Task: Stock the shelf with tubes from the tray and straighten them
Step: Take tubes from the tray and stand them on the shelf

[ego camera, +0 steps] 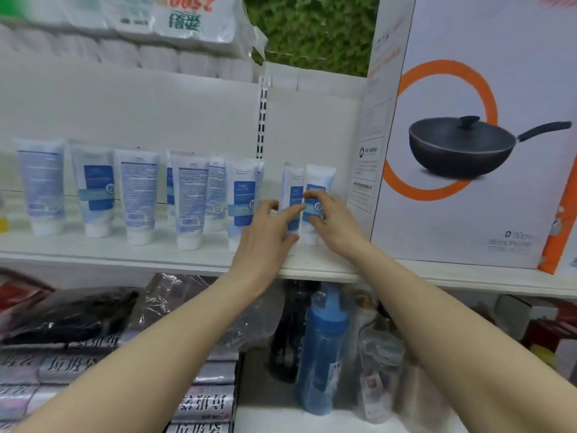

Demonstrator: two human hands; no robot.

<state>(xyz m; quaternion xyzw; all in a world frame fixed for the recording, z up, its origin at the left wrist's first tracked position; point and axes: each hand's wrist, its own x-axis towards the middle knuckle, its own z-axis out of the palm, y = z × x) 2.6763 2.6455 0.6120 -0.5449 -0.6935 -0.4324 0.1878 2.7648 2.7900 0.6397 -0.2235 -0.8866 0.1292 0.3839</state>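
Now you are working at the right part of the white shelf (156, 260), close to its front edge. Two tubes are standing there side by side on their caps, just left of the big pan box (452, 151). Your left hand (265, 235) is touching the left tube (292, 182) with long, mostly straight fingers. Your right hand (331, 220) is pinching the right tube (318, 179) around its middle, with its fingers curled on the front.

More tubes (140, 195) are standing in a loose row to the left. Some are showing their backs, and some are sitting farther back than others. The tray is not in view.

These tubes look light and soft, so they are likely to squash if you squeeze hard. They are tall on small caps, so they could tip over easily and knock the next one. Holding low, near the cap, or gently around the middle, looks best. Turning them slowly should keep them standing.
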